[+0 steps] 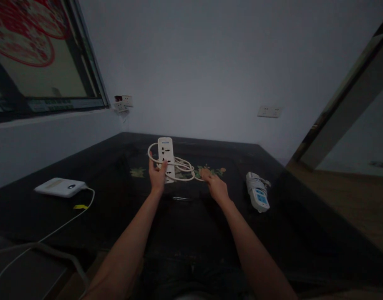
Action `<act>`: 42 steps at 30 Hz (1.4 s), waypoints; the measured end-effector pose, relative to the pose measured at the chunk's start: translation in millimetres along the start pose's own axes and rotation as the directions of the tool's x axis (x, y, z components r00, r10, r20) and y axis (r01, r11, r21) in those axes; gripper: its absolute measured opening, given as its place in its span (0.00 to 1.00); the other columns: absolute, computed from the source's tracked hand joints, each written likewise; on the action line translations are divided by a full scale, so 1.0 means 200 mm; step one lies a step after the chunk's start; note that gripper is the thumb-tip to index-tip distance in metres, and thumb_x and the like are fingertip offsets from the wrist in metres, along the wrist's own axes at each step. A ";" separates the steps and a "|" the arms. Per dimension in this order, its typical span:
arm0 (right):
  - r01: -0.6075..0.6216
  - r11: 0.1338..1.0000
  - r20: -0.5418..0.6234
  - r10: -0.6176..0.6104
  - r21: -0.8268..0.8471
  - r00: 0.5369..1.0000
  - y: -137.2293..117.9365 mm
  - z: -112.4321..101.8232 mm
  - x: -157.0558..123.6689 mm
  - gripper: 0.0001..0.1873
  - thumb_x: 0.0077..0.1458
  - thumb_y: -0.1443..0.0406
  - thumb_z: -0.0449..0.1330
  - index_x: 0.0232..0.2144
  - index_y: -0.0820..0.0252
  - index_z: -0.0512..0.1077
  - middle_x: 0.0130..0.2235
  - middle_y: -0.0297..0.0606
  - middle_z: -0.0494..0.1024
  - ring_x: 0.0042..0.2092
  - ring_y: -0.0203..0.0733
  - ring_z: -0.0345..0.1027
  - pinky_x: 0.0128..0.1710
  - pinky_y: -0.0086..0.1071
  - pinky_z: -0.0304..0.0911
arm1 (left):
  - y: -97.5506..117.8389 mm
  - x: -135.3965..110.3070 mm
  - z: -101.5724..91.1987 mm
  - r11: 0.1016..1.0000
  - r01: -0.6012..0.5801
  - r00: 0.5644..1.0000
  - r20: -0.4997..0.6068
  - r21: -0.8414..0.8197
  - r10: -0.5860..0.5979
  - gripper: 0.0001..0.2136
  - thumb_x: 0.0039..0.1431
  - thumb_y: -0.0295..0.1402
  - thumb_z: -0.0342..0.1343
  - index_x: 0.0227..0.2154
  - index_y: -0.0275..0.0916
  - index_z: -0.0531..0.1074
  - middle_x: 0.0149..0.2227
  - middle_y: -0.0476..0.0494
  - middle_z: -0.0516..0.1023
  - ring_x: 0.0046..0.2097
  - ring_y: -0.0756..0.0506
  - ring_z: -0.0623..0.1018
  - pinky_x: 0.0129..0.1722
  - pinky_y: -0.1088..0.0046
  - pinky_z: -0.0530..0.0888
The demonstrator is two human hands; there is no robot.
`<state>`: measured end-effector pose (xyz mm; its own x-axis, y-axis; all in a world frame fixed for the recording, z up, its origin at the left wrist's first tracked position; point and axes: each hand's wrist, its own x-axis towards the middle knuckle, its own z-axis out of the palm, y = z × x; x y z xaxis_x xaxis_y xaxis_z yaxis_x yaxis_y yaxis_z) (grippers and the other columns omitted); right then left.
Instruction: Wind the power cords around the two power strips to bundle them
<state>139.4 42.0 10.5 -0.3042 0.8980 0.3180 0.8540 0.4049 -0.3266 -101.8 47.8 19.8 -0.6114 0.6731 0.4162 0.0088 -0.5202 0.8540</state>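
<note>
A white power strip (165,145) stands upright in my left hand (158,177), with my thumb across its socket face and the fingers behind. Loops of its white cord (187,166) hang around the strip and reach out to the right. My right hand (214,183) is closed on the cord, a short way right of the strip. The cord's far end and plug are hidden or too small to make out. Both hands are above the dark table (185,225).
On the right lies a second power strip (258,192) with blue sockets, its cord wound around it. At the left rests a white power bank (60,187) with a white cable (61,225), near a yellow tag (80,206). Wall sockets (269,111) are behind the table.
</note>
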 end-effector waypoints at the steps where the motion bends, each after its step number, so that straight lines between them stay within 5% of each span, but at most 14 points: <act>1: -0.010 1.000 -0.016 0.010 -0.007 1.000 0.01 -0.01 0.00 0.18 0.60 0.69 0.49 0.44 0.47 0.75 0.45 0.38 0.75 0.50 0.44 0.64 0.43 0.32 0.60 | 0.00 0.00 0.00 1.000 0.002 1.000 0.011 0.002 -0.002 0.41 0.50 0.38 0.64 0.65 0.41 0.50 0.42 0.40 0.80 0.29 0.50 0.79 0.28 0.78 0.76; 11: -0.189 0.977 -0.345 0.213 0.103 0.914 0.15 -0.03 0.01 0.18 0.55 0.71 0.49 0.44 0.56 0.74 0.48 0.44 0.68 0.49 0.46 0.62 0.44 0.34 0.62 | -0.01 -0.11 0.09 1.000 0.019 0.967 0.256 0.000 -0.018 0.41 0.54 0.40 0.60 0.66 0.42 0.44 0.52 0.38 0.75 0.47 0.42 0.78 0.46 0.67 0.76; 16: -0.263 0.934 -0.508 0.352 0.241 0.786 0.21 -0.07 0.01 0.21 0.49 0.66 0.57 0.48 0.54 0.73 0.48 0.47 0.66 0.50 0.52 0.61 0.44 0.41 0.62 | 0.04 -0.16 0.09 0.999 -0.051 0.907 0.419 0.011 0.041 0.40 0.54 0.40 0.60 0.66 0.41 0.45 0.57 0.36 0.70 0.54 0.40 0.74 0.54 0.62 0.70; 18: -0.254 0.863 -0.455 0.455 0.436 0.766 0.22 -0.08 0.02 0.24 0.47 0.65 0.58 0.50 0.54 0.72 0.44 0.45 0.70 0.46 0.51 0.65 0.42 0.40 0.63 | 0.05 -0.18 0.09 0.997 -0.075 0.876 0.480 0.023 0.055 0.40 0.54 0.40 0.59 0.66 0.41 0.45 0.60 0.36 0.66 0.56 0.40 0.72 0.57 0.62 0.67; 22: -0.211 0.492 -0.079 0.504 0.845 0.860 0.19 -0.08 0.04 0.33 0.45 0.69 0.57 0.56 0.57 0.63 0.33 0.37 0.76 0.32 0.43 0.72 0.33 0.37 0.69 | 0.06 -0.21 0.10 0.991 -0.121 0.839 0.539 0.063 0.068 0.39 0.55 0.39 0.59 0.65 0.41 0.46 0.62 0.36 0.63 0.58 0.40 0.69 0.59 0.62 0.64; 26: -0.225 0.168 0.143 0.398 0.960 0.906 0.14 -0.08 0.05 0.43 0.40 0.75 0.56 0.60 0.56 0.53 0.30 0.32 0.78 0.28 0.40 0.74 0.31 0.36 0.72 | 0.05 -0.21 0.10 0.984 -0.140 0.822 0.567 0.111 0.053 0.39 0.55 0.39 0.58 0.65 0.41 0.46 0.59 0.37 0.67 0.55 0.41 0.71 0.57 0.61 0.65; 29: -0.229 -0.070 0.238 0.375 0.971 0.896 0.13 -0.09 0.04 0.44 0.37 0.77 0.57 0.58 0.54 0.53 0.30 0.30 0.78 0.28 0.40 0.75 0.31 0.36 0.73 | 0.05 -0.21 0.10 0.973 -0.183 0.819 0.569 0.139 0.072 0.38 0.55 0.39 0.58 0.65 0.41 0.47 0.58 0.37 0.68 0.56 0.40 0.71 0.57 0.61 0.65; 32: -0.182 -0.135 0.224 0.452 0.974 0.864 0.12 -0.09 0.05 0.40 0.41 0.75 0.60 0.56 0.52 0.53 0.30 0.30 0.78 0.28 0.40 0.76 0.30 0.35 0.73 | 0.04 -0.21 0.10 0.969 -0.197 0.809 0.583 0.150 0.074 0.38 0.55 0.39 0.58 0.65 0.41 0.47 0.58 0.36 0.69 0.56 0.39 0.71 0.56 0.60 0.66; 42: 0.024 -0.069 0.022 0.595 0.997 0.804 0.11 0.02 0.09 0.19 0.42 0.63 0.67 0.36 0.57 0.64 0.35 0.34 0.78 0.32 0.39 0.76 0.34 0.33 0.73 | 0.03 -0.22 0.10 0.970 -0.187 0.803 0.592 0.154 0.061 0.37 0.56 0.39 0.57 0.65 0.40 0.47 0.55 0.37 0.72 0.54 0.40 0.73 0.55 0.60 0.66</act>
<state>150.3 67.5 6.2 0.2540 0.9663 0.0417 -0.4872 0.1651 -0.8575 -57.9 25.9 12.2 -0.0218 0.8207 0.5710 0.2450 -0.5493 0.7989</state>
